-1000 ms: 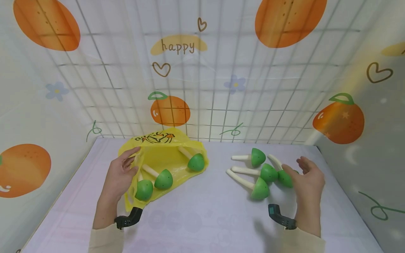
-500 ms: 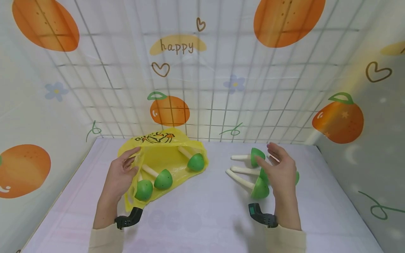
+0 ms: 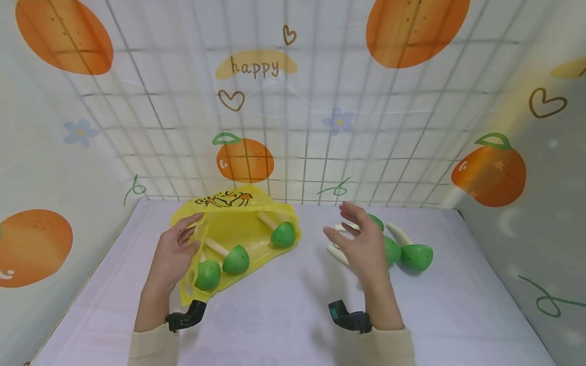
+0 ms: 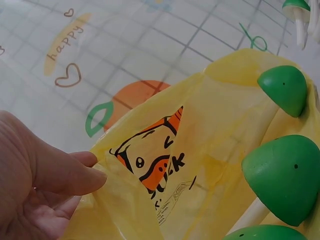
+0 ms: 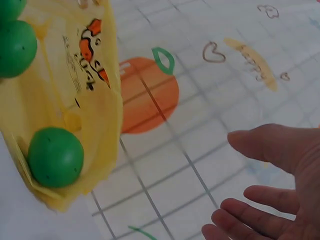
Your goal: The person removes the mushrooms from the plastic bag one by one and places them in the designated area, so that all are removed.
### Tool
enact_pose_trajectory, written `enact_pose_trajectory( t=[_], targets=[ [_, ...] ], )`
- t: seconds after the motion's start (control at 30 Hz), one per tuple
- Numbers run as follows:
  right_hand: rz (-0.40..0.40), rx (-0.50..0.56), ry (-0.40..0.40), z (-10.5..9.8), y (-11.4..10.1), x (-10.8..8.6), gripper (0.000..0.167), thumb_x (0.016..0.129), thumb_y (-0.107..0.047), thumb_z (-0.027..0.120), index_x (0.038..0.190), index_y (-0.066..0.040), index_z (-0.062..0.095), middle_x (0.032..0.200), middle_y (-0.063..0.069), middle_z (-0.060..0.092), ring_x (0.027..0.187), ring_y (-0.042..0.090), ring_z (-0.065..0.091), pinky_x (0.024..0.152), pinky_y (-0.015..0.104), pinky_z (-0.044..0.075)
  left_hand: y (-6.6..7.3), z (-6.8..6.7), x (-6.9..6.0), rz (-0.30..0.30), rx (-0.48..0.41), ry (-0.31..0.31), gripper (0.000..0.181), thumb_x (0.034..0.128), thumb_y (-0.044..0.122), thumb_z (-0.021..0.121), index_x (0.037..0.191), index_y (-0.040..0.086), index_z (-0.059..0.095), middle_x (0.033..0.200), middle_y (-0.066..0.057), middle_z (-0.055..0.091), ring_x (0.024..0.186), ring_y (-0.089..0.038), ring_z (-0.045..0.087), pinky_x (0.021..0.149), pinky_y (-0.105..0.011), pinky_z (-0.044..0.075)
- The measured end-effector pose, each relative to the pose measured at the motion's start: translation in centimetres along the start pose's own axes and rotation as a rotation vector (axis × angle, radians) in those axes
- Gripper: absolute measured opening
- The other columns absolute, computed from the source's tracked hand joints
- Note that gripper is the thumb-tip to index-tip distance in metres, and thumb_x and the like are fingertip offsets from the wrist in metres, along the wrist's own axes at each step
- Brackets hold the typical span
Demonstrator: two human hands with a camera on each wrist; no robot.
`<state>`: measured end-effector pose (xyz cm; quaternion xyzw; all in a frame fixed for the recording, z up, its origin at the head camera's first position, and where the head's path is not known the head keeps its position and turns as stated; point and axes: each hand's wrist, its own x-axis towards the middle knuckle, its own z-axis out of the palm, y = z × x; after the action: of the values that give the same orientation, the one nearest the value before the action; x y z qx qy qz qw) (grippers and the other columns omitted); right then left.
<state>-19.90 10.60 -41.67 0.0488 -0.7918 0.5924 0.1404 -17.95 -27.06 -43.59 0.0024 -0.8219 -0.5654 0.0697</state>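
Note:
A yellow plastic bag [image 3: 242,226] lies with its mouth spread on the left of the table. My left hand [image 3: 171,254] holds the bag's left edge, thumb against fingers, as the left wrist view shows. Inside the bag are three toy mushrooms with green caps and white stems: one at the right [image 3: 283,235], one in the middle [image 3: 235,260] and one at the left [image 3: 208,275]. With fingers spread and nothing between them, my right hand [image 3: 363,249] is over a group of similar mushrooms, partly hiding them; the rightmost mushroom [image 3: 416,257] shows fully.
The table [image 3: 274,325] has a pale lilac cover. Behind it hangs a whitish curtain [image 3: 293,112] printed with oranges and hearts, over a wire grid. A grey-white side sheet [image 3: 545,244] borders the right.
My right hand has moved leftward across the mushrooms on the right, uncovering the rightmost one. The left hand, the bag and the mushrooms stay where they were.

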Motion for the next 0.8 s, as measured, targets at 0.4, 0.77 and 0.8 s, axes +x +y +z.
enact_pose_trajectory(
  t=[0.4, 0.77, 0.8],
  targets=[
    [-0.101, 0.025, -0.112, 5.0, -0.7, -1.2, 0.065, 0.085, -0.002, 0.086, 0.144, -0.001, 0.06, 0.142, 0.015, 0.063, 0.132, 0.031, 0.06, 0.112, 0.039, 0.05, -0.1, 0.0, 0.0, 0.016, -0.009, 0.002, 0.063, 0.0989, -0.015, 0.053, 0.156, 0.01, 0.05, 0.164, -0.009, 0.039, 0.148, -0.033, 0.042, 0.121, -0.052, 0.037],
    [-0.115, 0.034, -0.183, 9.3, -0.1, -2.4, 0.061, 0.083, -0.004, 0.088, 0.138, -0.001, 0.064, 0.137, 0.014, 0.066, 0.127, 0.033, 0.063, 0.112, 0.048, 0.05, -0.3, 0.0, 0.1, 0.026, -0.017, 0.003, 0.063, 0.0986, -0.015, 0.054, 0.156, 0.011, 0.051, 0.163, -0.007, 0.041, 0.145, -0.028, 0.047, 0.111, -0.036, 0.048],
    [-0.108, 0.026, -0.19, 9.7, 0.1, -2.5, 0.061, 0.083, -0.005, 0.089, 0.138, -0.002, 0.064, 0.137, 0.012, 0.067, 0.127, 0.033, 0.063, 0.111, 0.048, 0.05, -0.2, 0.0, 0.1, 0.026, -0.017, 0.004, 0.063, 0.0986, -0.015, 0.054, 0.156, 0.011, 0.051, 0.163, -0.007, 0.041, 0.145, -0.028, 0.048, 0.109, -0.033, 0.05]
  ],
)
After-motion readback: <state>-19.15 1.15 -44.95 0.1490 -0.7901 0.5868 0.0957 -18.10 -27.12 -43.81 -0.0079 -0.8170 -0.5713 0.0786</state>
